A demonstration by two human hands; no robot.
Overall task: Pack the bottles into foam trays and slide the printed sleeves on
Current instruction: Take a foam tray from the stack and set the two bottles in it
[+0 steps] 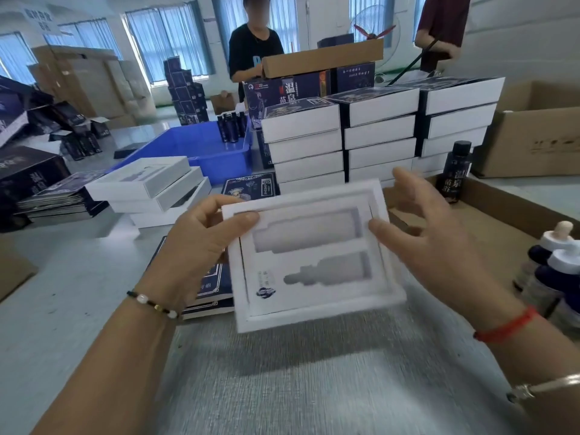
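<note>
- The left hand (201, 237) pinches the foam tray (314, 262) at its upper-left corner, thumb on top of the rim, the other fingers under it.
- The right hand (439, 246) is spread, fingers straight; its thumb tip touches the tray's right edge, and the remaining fingers stand clear beyond that edge, holding nothing.
- The tray is held above the grey table (282, 387), tilted slightly, its near edge toward the person. Both bottle-shaped hollows hold no bottle: a large one above, a smaller dropper-shaped one below.
- Below the tray's near edge the table surface lies bare up to the bottom of the view.
- Under the tray's left edge sits a stack of flat printed sleeves (207, 296), dark blue.
- Past the far edge rises a wall of sleeved boxes (376, 133), three columns wide, close behind the tray.
- On the right, a dark bottle (458, 171) stands upright at the cardboard tray (502, 205); dropper bottles (555, 262) cluster at the right border, probably several, though blur hides the count.
- To the left, empty white trays (150, 189) are stacked beside a blue bin (201, 149).
</note>
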